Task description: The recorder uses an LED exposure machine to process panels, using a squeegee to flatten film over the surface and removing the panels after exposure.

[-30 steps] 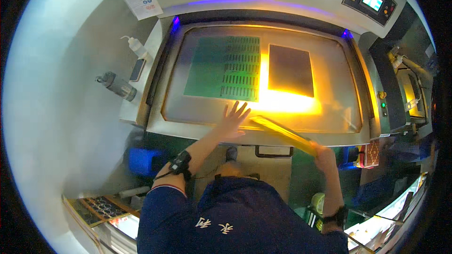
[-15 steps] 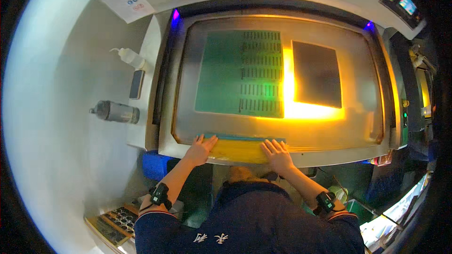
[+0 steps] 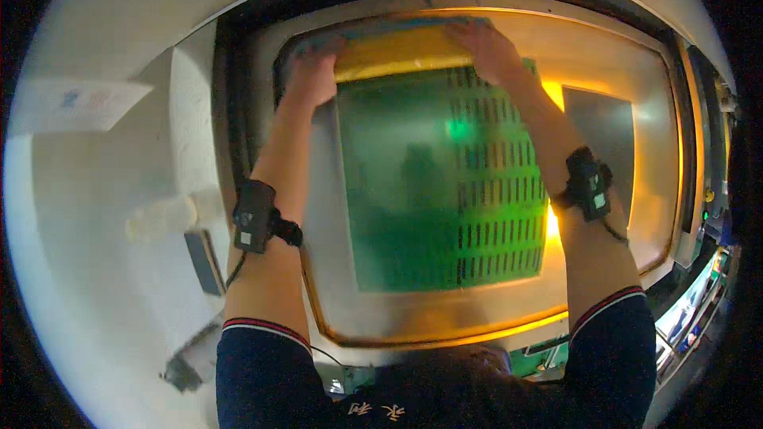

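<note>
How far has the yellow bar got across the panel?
Done, it seems: the yellow bar has crossed from the near edge to the far edge of the glass bed, beyond the green circuit panel. In hand: left hand and right hand both press on the bar. Left: the dark sheet to the right lies outside the bar's reach.

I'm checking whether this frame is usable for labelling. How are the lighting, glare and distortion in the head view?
Head view: strong fisheye bend, dark corners. An orange glow flares beside the green panel near the right wrist. The glass reflects faintly over the panel. The left hand and right hand on the yellow bar look slightly soft. The white surface at left is washed out.
</note>
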Motion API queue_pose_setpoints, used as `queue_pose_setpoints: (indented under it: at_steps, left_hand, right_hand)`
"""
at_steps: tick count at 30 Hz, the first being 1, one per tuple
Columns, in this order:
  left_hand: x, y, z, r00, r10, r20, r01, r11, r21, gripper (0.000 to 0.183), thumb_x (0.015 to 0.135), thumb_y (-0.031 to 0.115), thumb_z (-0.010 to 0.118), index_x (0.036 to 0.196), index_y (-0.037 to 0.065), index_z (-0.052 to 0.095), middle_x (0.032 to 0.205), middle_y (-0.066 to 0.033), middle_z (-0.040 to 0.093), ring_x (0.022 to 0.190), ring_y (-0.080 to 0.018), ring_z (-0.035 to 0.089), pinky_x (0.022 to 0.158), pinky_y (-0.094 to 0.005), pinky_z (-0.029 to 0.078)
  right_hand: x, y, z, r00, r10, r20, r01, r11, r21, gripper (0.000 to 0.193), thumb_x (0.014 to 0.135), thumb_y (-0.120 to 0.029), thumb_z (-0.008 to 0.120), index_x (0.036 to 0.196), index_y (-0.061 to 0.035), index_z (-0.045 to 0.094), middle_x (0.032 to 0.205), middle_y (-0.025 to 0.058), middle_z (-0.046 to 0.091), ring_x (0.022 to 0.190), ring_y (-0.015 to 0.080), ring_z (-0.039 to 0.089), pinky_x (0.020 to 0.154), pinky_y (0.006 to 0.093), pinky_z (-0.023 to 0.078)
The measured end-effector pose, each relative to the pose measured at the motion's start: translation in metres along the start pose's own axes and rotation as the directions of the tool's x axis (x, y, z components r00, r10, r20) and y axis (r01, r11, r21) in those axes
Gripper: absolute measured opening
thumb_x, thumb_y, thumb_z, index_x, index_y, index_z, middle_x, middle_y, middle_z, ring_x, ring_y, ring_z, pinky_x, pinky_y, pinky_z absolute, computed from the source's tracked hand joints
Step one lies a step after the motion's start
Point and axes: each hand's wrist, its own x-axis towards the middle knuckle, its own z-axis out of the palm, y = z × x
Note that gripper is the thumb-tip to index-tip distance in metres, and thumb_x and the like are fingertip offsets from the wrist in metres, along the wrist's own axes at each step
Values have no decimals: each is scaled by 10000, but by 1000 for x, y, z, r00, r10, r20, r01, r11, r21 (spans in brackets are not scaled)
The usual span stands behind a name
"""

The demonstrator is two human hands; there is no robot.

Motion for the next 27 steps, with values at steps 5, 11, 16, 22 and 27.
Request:
queue_pose_setpoints:
  at_steps: [5, 11, 16, 22, 27]
  left_hand:
    - [40, -59, 11, 993, 101, -54, -99, 994, 37, 697, 756, -16, 574, 1414, 163, 428, 1304, -189, 554, 1228, -386, 507, 1062, -501, 389]
    - [-91, 5, 25, 978, 133, -162, -114, 986, 121, 687, 827, 11, 539, 1467, 193, 368, 1439, -106, 470, 1317, -380, 413, 1072, -592, 329]
    - [-292, 53, 61, 991, 137, 1, -135, 979, 154, 733, 790, 69, 583, 1480, 140, 345, 1433, -157, 468, 1317, -411, 409, 1119, -594, 237]
    - [-528, 169, 54, 758, 187, 625, -229, 973, -14, 790, 767, 104, 637, 1492, 158, 329, 1534, -22, 359, 1337, -451, 368, 1113, -612, 236]
    - [-534, 170, 72, 930, 204, 306, -188, 979, -82, 839, 716, 14, 651, 1482, 171, 349, 1543, -12, 344, 1312, -470, 388, 1108, -588, 276]
  right_hand:
    - [46, 24, 1, 997, -80, -8, 80, 997, 17, 775, 728, 51, 554, 1452, -172, 390, 1498, 44, 407, 1322, 265, 447, 1098, 388, 380]
    - [-73, -54, -7, 1000, 12, 26, -11, 999, -40, 647, 863, -167, 545, 1474, -222, 342, 1529, 36, 359, 1367, 302, 378, 1082, 562, 335]
    - [-261, -145, -32, 1000, -6, -4, 6, 995, 100, 521, 856, -165, 522, 1375, -199, 483, 1429, 91, 465, 1277, 317, 444, 1090, 579, 306]
    - [-522, -220, -91, 896, -200, 395, 9, 900, 436, 579, 872, -233, 539, 1437, -182, 421, 1486, 95, 423, 1342, 372, 418, 1079, 596, 325]
    - [-519, -223, -92, 956, -95, 276, -10, 935, 355, 604, 863, -193, 551, 1448, -179, 400, 1463, 93, 456, 1316, 370, 456, 1096, 556, 322]
